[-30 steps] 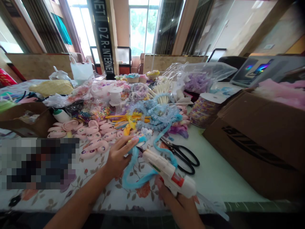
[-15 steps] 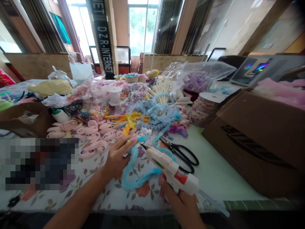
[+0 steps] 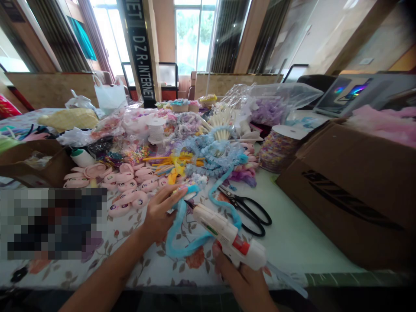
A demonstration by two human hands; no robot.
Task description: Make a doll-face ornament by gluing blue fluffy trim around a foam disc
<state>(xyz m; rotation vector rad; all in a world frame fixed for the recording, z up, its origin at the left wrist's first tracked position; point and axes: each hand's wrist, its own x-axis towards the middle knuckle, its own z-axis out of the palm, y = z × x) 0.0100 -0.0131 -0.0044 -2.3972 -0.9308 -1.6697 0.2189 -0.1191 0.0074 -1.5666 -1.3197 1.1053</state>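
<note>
Watching from afar, I have my right hand (image 3: 243,277) wrapped around a white-and-red plastic glue gun (image 3: 231,236), nozzle near the fluffy light-blue strip (image 3: 186,250) held in my left hand's (image 3: 162,212) fingers; black-handled metal scissors (image 3: 236,200) lie beside the strip on the floral-patterned tablecloth (image 3: 152,266).

The scissors (image 3: 250,209) lie on the table (image 3: 292,229). Left of them is the glue gun (image 3: 224,227), farther left the doll heads (image 3: 127,185); behind them, the lace (image 3: 211,152); behind and rightward, the spool (image 3: 280,151); right, the carton (image 3: 347,186).
</note>
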